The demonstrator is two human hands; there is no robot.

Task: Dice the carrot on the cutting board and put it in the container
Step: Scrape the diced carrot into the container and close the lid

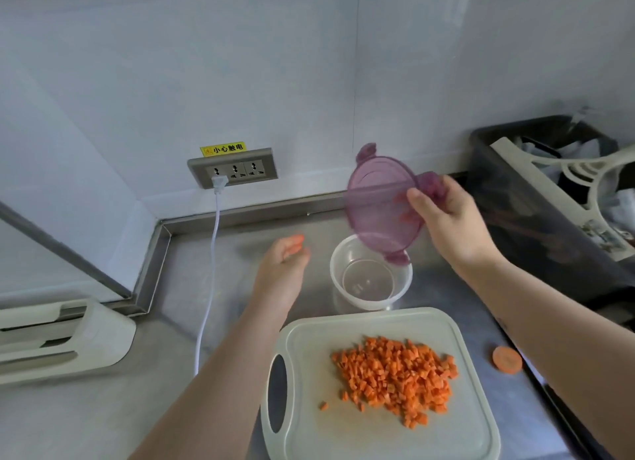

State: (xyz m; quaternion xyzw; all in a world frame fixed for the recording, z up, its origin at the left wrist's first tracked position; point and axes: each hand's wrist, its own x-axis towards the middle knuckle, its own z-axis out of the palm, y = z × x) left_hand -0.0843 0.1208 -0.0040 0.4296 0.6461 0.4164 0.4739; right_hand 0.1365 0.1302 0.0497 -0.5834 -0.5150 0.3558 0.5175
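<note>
The dicing looks finished to me: the diced carrot (395, 377) lies in one orange heap on the white cutting board (309, 425) in the lower middle of the frame, with a couple of stray cubes at the heap's left edge. I read this as the changeover to the transfer step. My right hand (446, 219) grasps the purple lid (378, 201) by its right-hand tab, right of centre, holding it tilted up with its lower tab just over the rim of the clear container (338, 280). The container stands open on the steel desk (240, 239) just above the board's top edge, and I see no carrot in it yet. My left hand (283, 263) hovers left of the container with the fingers loosely curled. There is an orange patch at the fingertips, and I cannot tell whether that is a pinched bit of carrot. Next I would need to put the lid down somewhere off the board. Then I would bring the heap to the container, either by tipping the board over its mouth or by scooping handfuls. The mouth is narrower than the heap, so spills look likely. A round carrot end slice (507, 359) sits apart on the desk at the right.
</note>
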